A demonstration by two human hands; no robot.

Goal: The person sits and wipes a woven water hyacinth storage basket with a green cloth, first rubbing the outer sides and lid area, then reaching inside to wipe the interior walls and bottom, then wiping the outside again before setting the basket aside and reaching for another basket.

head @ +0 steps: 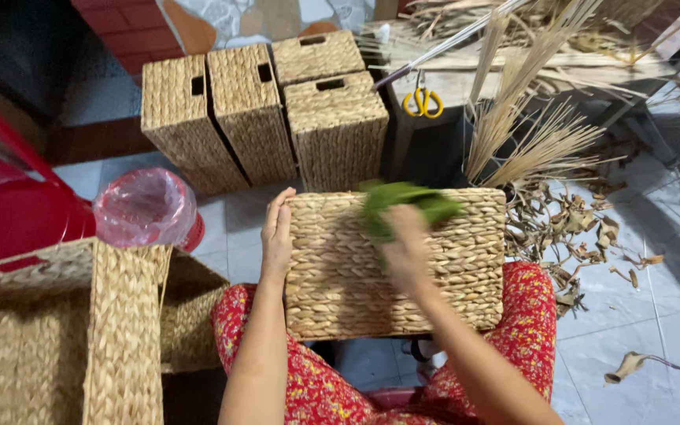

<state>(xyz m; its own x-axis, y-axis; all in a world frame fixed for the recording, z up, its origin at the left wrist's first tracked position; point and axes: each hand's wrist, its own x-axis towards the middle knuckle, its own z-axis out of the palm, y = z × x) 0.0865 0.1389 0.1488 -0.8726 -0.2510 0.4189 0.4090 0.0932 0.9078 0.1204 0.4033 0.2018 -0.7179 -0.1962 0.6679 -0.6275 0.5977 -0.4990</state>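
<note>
Hands work over one rectangular woven straw basket (371,291) lying across your lap. Your left hand (277,232) lies flat and unclenched against its left edge, fingers straight and pointing away from you. Your right hand (404,248), blurred, clutches one crumpled green cloth (403,203), pressed on the basket's upper middle, beneath and beyond your fingers. Four similar woven baskets (261,110) stand on the tiled floor ahead, and one pair of yellow-handled scissors (423,102) lies beyond them.
</note>
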